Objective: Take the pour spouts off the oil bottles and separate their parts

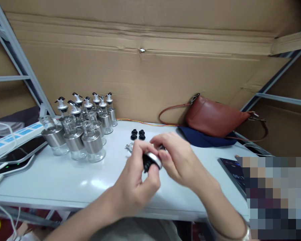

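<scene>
In the head view, my left hand is closed around a bottle pour spout with a silver cap and a black ribbed stopper. The stopper points down to the left. My right hand pinches a small dark part at the top of the cap; its exact shape is mostly hidden by the fingers. Several black ribbed stoppers stand grouped just beyond my hands. A shiny metal piece lies on the table, partly covered by my left hand.
At left stand glass bottles with steel bands: uncapped ones in front, ones with pour spouts behind. A white power strip lies further left. A brown bag rests on dark blue cloth. A phone lies at right.
</scene>
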The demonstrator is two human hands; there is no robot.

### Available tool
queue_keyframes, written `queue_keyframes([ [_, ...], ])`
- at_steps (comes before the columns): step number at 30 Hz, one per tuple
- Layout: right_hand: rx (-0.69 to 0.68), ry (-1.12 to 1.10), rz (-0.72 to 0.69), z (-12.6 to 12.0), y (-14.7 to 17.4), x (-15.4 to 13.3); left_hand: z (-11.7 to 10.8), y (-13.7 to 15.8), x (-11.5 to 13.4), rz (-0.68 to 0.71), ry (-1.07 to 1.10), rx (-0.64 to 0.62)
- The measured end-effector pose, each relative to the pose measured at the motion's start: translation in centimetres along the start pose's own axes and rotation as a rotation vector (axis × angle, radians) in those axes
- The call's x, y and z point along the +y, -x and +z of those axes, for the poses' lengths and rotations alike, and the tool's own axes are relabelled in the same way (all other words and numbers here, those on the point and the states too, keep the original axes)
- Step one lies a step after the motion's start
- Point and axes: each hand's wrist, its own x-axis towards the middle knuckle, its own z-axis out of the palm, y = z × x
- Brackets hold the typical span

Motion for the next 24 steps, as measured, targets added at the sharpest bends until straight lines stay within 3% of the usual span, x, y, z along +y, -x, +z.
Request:
queue_keyframes([
  [4,0.099,0.137,-0.170,1.0,-1.2,4.2,0.2,-4.1,-1.4,-0.138,0.282,-0.085],
  [7,0.215,0.177,-0.307,2.5,0.1,6.7,0.4,-5.0,-4.3,-0.301,0.483,-0.331],
  [9,0.196,0.161,-0.370,3.1,1.0,7.3,0.4,-4.8,-5.8,-0.390,0.540,-0.510],
  [11,0.167,0.116,-0.397,3.2,1.7,7.1,0.2,-4.3,-6.2,-0.404,0.568,-0.580],
  [14,0.131,0.068,-0.395,3.1,2.2,6.3,-0.1,-3.8,-5.5,-0.377,0.506,-0.542],
  [20,0.028,0.196,-0.311,3.5,2.6,6.0,-0.4,-2.8,-5.1,-0.409,0.094,-0.491],
  [24,-0.011,0.195,-0.376,3.6,2.5,5.5,-0.3,-2.4,-4.8,-0.405,0.082,-0.624],
])
